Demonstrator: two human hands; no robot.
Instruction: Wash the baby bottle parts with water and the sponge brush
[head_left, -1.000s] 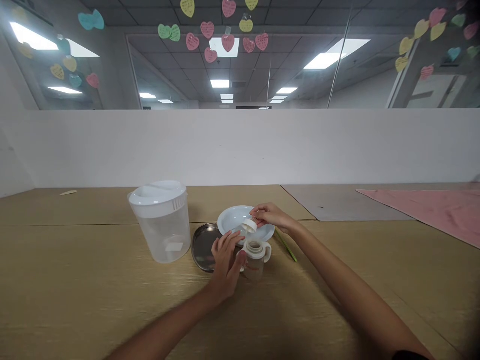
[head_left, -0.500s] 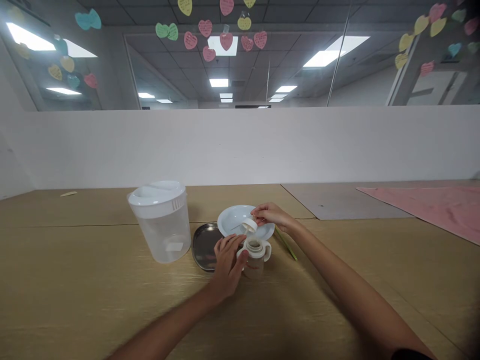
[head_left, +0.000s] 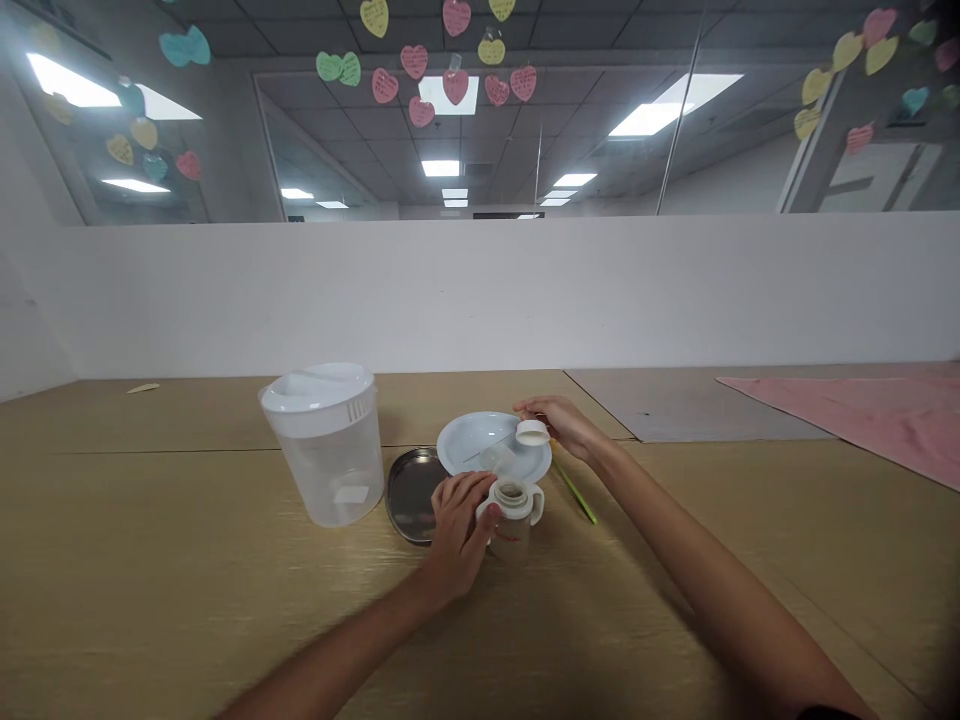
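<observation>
The left hand (head_left: 457, 535) is curling its fingers around the bottle (head_left: 514, 517), steadying it, while the right hand (head_left: 561, 420) is pinching a white cap (head_left: 532, 432) in its fingertips, keeping it just beyond the bottle, above the plate (head_left: 455, 432).

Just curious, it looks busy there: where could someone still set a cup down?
Bare tabletop lies left of the pitcher and right of the green straw, before the pink mat. It's crowded around the bottle, held by the left hand, between the steel tray and white plate; the right hand holds a cap over the plate.
</observation>
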